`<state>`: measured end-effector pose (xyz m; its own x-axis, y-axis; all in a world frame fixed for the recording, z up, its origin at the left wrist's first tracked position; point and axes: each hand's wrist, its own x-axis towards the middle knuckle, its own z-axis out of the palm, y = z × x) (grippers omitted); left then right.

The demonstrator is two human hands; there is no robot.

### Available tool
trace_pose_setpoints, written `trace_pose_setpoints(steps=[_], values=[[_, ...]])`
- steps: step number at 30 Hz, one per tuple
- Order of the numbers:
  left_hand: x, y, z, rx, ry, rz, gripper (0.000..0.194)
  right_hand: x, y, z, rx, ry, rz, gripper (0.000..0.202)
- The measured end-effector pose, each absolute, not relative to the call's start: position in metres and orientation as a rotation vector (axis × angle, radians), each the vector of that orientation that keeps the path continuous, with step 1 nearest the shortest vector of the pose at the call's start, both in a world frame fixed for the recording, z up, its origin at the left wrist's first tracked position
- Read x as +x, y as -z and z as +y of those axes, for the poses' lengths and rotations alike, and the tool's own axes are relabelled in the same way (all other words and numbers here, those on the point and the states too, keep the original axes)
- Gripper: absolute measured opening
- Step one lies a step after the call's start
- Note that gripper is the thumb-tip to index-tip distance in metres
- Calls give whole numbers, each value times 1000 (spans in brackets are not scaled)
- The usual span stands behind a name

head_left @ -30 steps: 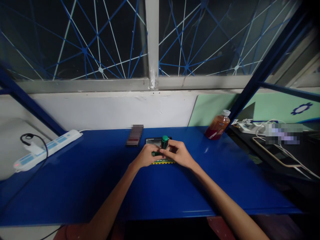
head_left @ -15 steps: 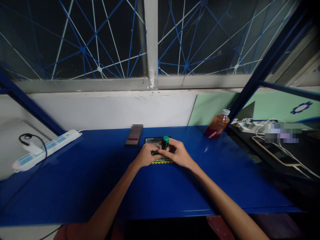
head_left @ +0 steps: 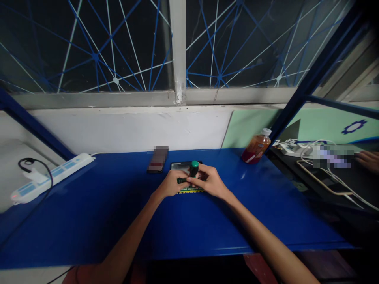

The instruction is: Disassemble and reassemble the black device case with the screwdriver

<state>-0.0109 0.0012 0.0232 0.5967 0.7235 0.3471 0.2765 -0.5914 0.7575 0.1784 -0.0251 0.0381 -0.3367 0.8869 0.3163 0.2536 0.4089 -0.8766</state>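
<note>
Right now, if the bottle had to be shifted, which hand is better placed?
Right, I'd say. The right hand is nearer the bottle; the left hand would have to reach past it. Catch: the right seems to be gripping the upright green-topped tool.

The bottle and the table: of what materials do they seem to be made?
Bottle: probably clear, shiny plastic; the orange-brown contents show through below the neck, but glass is possible.
Table: smooth, glossy blue top with light reflections; painted metal or laminate, I cannot tell which.
</note>
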Motion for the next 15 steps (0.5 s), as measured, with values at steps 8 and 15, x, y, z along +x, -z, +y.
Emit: trace_pose_setpoints(steps=[8, 15], values=[[-10, -24, 1, 2206, -846, 750, 11, 178, -37, -26, -1056, -885, -1827, 30], [-10, -20, 3, 2273, -844, 800, 9, 178, -38, -27, -1070, -859, -1833, 32]])
